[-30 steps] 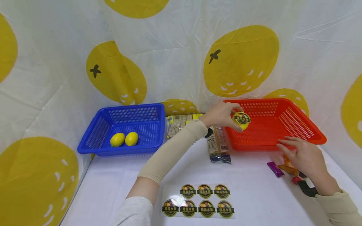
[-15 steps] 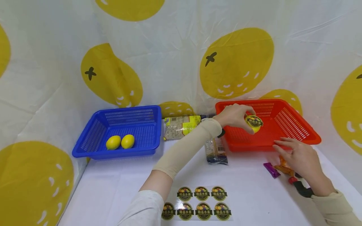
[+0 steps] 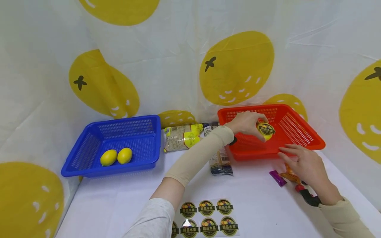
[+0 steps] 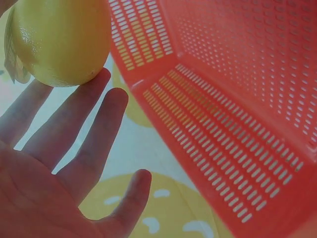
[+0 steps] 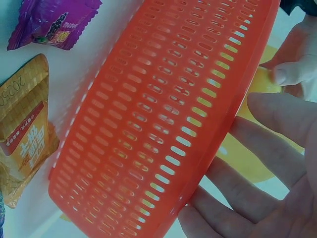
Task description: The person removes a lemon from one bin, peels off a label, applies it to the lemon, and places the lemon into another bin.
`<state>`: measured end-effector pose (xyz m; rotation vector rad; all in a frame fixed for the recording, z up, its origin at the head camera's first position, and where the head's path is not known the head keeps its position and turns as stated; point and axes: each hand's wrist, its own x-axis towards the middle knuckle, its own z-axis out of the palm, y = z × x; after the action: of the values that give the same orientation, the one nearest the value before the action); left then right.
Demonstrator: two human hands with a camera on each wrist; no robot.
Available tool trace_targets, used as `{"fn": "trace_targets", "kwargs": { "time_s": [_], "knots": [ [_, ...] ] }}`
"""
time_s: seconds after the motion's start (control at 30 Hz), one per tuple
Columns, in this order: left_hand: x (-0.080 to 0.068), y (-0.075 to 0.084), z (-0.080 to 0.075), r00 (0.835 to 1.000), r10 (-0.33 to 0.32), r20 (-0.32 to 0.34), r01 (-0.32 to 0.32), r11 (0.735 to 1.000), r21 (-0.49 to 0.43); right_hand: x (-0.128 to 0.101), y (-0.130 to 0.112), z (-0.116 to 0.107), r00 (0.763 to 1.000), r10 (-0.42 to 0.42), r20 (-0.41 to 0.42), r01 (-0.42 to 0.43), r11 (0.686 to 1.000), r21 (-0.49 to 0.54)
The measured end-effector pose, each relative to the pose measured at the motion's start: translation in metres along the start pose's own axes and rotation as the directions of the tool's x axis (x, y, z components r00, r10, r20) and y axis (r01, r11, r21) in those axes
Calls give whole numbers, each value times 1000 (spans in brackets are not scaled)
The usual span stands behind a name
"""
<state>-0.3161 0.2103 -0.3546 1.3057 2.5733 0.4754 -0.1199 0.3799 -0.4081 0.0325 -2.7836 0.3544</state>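
Observation:
My left hand (image 3: 246, 125) pinches a yellow lemon (image 3: 264, 137) between thumb and fingertips, above the red basket (image 3: 253, 155). A round black-and-gold sticker (image 3: 266, 129) is on the side of the lemon facing the head camera. In the left wrist view the lemon (image 4: 64, 39) touches the fingertips beside the basket's slotted wall (image 4: 218, 134). My right hand (image 3: 308, 165) has relaxed, spread fingers and holds nothing. Its fingertips lie right at the basket's front rim, also in the right wrist view.
Two lemons (image 3: 116, 157) lie in a blue basket (image 3: 114, 170) on the left. Between the baskets are a yellow-labelled bag (image 3: 178, 138) and a dark-ended packet (image 3: 221, 167). Wrapped sweets, one purple (image 3: 277, 178), lie below my right hand. A sticker sheet (image 3: 235, 211) lies in front.
My left hand has carried the lemon rightward, further over the red basket. My right hand keeps nearly the same place by the rim. The head view has swung slightly to the right.

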Motion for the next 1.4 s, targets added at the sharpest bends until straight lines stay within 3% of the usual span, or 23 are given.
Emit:
{"fn": "trace_targets", "kwargs": {
  "time_s": [0.27, 0.67, 0.83, 1.17, 1.4],
  "knots": [
    [10, 1, 16, 1000, 22, 11, -22, 1000, 10, -2, -7, -3, 1000, 12, -11, -12, 1000, 5],
    [23, 9, 48, 999, 11, 44, -17, 991, 135, -4, -9, -1, 1000, 13, -25, -13, 1000, 25],
    [21, 11, 49, 999, 11, 35, -16, 989, 147, -5, -9, -3, 1000, 14, -26, -14, 1000, 21],
    [20, 12, 49, 995, -27, 100, 4, 974, 225, -5, -8, -2, 998, 5, -56, -3, 1000, 21],
    [21, 9, 52, 987, -77, 143, 50, 982, 183, -4, -7, -1, 998, 0, -55, 2, 1000, 26]
  ]
}}
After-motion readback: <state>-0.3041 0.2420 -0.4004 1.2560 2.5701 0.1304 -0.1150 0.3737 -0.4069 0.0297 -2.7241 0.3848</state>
